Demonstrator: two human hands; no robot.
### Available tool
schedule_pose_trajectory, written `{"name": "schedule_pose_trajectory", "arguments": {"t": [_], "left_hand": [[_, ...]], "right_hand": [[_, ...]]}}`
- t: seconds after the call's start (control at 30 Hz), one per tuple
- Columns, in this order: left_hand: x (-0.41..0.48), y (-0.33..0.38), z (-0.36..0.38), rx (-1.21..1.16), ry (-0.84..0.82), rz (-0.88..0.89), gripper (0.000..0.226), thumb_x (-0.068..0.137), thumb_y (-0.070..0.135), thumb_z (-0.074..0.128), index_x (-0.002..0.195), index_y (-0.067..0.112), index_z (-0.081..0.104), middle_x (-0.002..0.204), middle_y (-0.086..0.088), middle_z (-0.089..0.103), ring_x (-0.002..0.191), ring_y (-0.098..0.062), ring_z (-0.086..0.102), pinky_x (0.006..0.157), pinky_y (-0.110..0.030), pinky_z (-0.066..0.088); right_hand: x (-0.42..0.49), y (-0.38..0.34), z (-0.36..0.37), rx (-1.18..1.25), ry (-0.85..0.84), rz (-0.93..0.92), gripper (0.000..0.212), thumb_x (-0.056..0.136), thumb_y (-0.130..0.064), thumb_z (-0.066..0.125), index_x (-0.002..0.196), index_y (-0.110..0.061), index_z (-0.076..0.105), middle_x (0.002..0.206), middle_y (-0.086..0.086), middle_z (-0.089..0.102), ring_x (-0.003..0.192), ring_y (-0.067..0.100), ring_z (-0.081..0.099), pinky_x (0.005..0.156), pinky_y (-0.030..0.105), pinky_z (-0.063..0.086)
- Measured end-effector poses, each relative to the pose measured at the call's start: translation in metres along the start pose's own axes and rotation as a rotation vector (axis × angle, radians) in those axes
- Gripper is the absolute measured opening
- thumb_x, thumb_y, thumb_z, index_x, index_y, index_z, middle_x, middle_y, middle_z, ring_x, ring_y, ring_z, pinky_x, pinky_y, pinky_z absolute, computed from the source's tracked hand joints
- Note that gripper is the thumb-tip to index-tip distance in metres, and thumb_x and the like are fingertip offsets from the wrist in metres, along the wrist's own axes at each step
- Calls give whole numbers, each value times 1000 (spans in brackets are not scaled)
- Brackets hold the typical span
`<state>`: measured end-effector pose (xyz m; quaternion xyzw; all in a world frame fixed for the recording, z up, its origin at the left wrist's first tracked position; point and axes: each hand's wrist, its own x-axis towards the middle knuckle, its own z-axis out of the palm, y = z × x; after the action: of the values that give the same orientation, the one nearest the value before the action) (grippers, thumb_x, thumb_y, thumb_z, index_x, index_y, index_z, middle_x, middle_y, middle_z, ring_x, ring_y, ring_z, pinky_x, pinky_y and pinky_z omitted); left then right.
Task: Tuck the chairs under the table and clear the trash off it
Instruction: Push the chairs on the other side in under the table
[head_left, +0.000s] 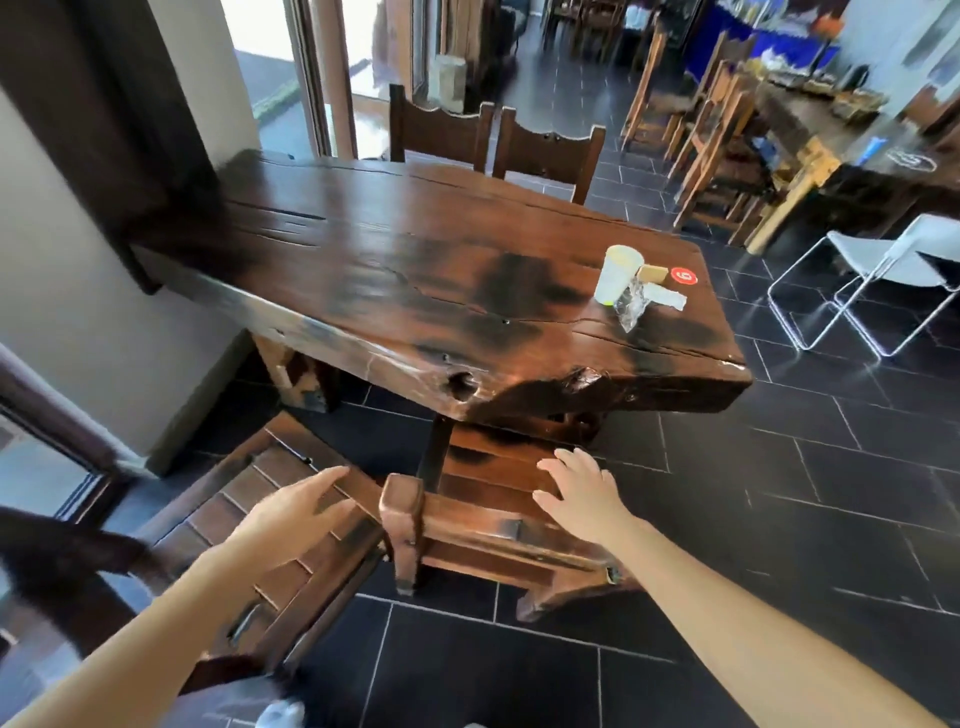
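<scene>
A thick dark wooden table (395, 270) stands in front of me. Near its right end lies trash: a white paper cup (617, 273), crumpled clear plastic (630, 306), a paper strip (669, 299) and a small brown piece (652, 272). A wooden chair (244, 535) stands pulled out at an angle at the lower left. My left hand (296, 512) reaches over its seat edge with straight fingers. A second chair (493, 540) sits partly under the table. My right hand (582, 488) hovers over it, fingers spread. Two chairs (441, 130) stand at the far side.
A wall and a dark curtain (119, 130) close off the left side. A white metal-framed chair (883, 270) stands on the black tile floor to the right. More wooden tables and chairs (727, 135) fill the back right. A red round sticker (683, 276) marks the table.
</scene>
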<state>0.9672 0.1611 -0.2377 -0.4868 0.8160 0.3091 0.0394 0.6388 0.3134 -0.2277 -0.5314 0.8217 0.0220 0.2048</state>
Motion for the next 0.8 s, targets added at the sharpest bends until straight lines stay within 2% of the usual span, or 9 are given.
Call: {"name": "schedule_pose_trajectory", "arguments": {"t": [0.17,0.33,0.4,0.6,0.67,0.73,0.8], "left_hand": [[-34,-80,-49,38,97,-3,55,90,44,51,141,31,33,141,4,47,130,-17,43,109,-36,33],[-55,-198,-96,201,19,-68,55,90,48,46,141,40,25,144,16,40,134,-13,36,105,-40,31],[-61,-247,-107,311,-31,-133,57,90,53,42,142,37,25,146,16,37,137,-11,31,106,-39,29],[-81,-335,-111,479,-259,-110,51,92,54,37,140,37,30,149,17,30,139,-9,26,113,-40,22],[-84,-344,-110,493,-298,-77,53,92,51,39,141,35,29,150,16,31,136,-10,33,110,-36,30],[-85,-350,-107,462,-255,-20,55,90,48,43,141,31,30,147,13,36,130,-10,42,102,-30,40],[-89,-356,-105,456,-247,17,57,90,48,45,142,31,29,147,12,36,128,-11,45,98,-29,42]], "right_hand": [[17,-144,12,62,70,-213,44,97,-37,45,139,-27,40,156,0,23,147,24,10,116,55,14],[14,-257,52,110,22,-208,45,96,-40,44,140,-29,39,156,-1,24,146,22,12,116,54,13],[8,-294,75,123,-10,-197,45,96,-42,43,139,-31,38,157,-2,22,147,20,11,117,54,12],[-35,-363,127,192,-47,-118,45,96,-42,43,140,-31,36,157,-3,20,147,18,9,118,53,12],[-55,-374,136,196,-56,-104,45,96,-40,43,140,-30,36,158,-3,19,147,17,7,117,54,11],[-73,-381,143,201,-63,-68,46,96,-38,43,140,-28,36,158,-2,18,147,18,6,116,55,10],[-88,-388,149,198,-76,-41,46,97,-38,43,141,-27,35,158,-2,18,147,18,7,115,55,11]]}}
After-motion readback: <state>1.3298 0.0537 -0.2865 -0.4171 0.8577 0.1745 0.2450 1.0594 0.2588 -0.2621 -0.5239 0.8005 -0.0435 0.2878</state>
